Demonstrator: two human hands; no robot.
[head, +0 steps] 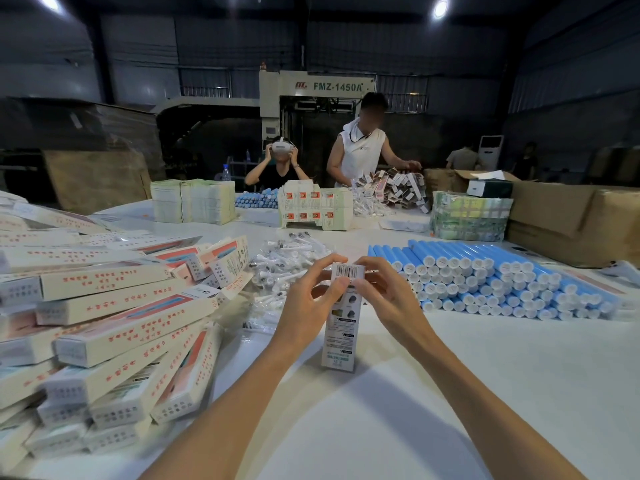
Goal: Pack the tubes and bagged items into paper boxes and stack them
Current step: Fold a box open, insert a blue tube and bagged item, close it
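At the centre of the frame a paper box (341, 337) is standing upright, its lower end appearing to rest on the table (398, 427), and both hands are working at its top. The left hand (310, 303) is pinching the upper end from the left, fingers curled over the barcode flap. The right hand (384, 289) is gripping it from the right, thumb pressing on the front face just under that flap. I judge the end flap is being tucked shut.

The main risk is the flap going in crooked. With uneven pressure from the two thumbs, the thin card is likely to crease or tear at the fold. What is inside is hidden, so if the contents are sitting high, the flap may not seat. Pressing downward may also be loading the bottom flap, which could pop open and let the contents slide out.

The stack of packed boxes (121, 323) at the left of the frame is lying fanned and tilted, so adding one carelessly could start a slide. The bagged items (287, 261) just above the hands and the blue tubes (485, 282) at the right are lying loose, easy to scatter with an elbow.
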